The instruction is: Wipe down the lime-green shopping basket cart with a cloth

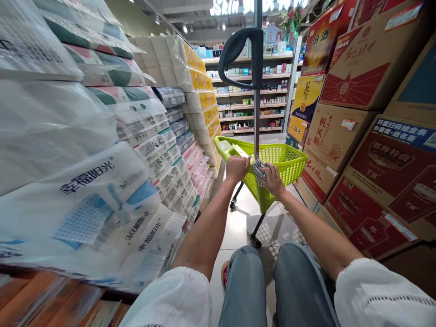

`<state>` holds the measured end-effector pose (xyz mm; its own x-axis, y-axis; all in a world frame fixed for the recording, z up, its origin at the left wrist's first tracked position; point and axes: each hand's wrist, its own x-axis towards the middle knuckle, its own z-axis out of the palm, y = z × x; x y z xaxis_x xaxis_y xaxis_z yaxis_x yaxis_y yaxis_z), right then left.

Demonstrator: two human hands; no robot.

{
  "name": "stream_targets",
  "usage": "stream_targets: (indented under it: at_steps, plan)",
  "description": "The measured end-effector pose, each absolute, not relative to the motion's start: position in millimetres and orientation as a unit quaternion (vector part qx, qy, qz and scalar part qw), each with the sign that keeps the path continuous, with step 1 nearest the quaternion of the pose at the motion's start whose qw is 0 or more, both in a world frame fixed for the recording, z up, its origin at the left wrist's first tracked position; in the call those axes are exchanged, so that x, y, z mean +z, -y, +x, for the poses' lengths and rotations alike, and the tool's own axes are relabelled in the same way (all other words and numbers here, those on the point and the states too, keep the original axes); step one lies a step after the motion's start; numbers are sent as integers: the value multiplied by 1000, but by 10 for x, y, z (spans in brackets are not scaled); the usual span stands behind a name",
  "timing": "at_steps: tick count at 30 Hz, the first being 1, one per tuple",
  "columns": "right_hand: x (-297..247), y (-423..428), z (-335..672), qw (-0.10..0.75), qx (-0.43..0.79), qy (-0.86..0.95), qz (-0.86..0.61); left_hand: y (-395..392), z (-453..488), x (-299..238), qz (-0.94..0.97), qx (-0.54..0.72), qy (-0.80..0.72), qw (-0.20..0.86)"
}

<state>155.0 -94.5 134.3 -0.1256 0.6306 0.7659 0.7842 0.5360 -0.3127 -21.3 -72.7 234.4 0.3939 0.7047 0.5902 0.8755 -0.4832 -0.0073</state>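
In front of my knees stands a lime-green shopping basket cart (289,159) on thin legs with castors. A metal pole (256,118) rises from it to a dark grey loop handle (225,59). My left hand (237,168) is closed round the cart's near rim, left of the pole. My right hand (272,178) presses a crumpled grey-and-white cloth (259,171) against the rim and the foot of the pole, its fingers closed over the cloth. The cloth hides part of the rim there.
Plastic-wrapped packs (95,181) are stacked high on my left, with tissue bundles (200,100) farther along. Cardboard liquor cartons (354,68) wall the right side. Shelves of small boxed goods (252,93) stand ahead, past the tiled floor (235,231).
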Motion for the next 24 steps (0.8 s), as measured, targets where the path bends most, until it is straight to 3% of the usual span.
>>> stream_targets:
  at_steps: [4,9,16,24]
  plan:
    - [1494,1012,1565,466,-105,738,-477,678,-277,2354,-828,-250,478,153]
    - [2070,946,1481,491,-134,727,-462,638,-290,2476,-826,-213,512,105]
    - [2753,780,1427,512,-194,715,-435,519,-3,2928,-781,-441,442,-27]
    - [2288,679,1417,492,-171,726,-449,347,0,2869,-753,-534,360,-138]
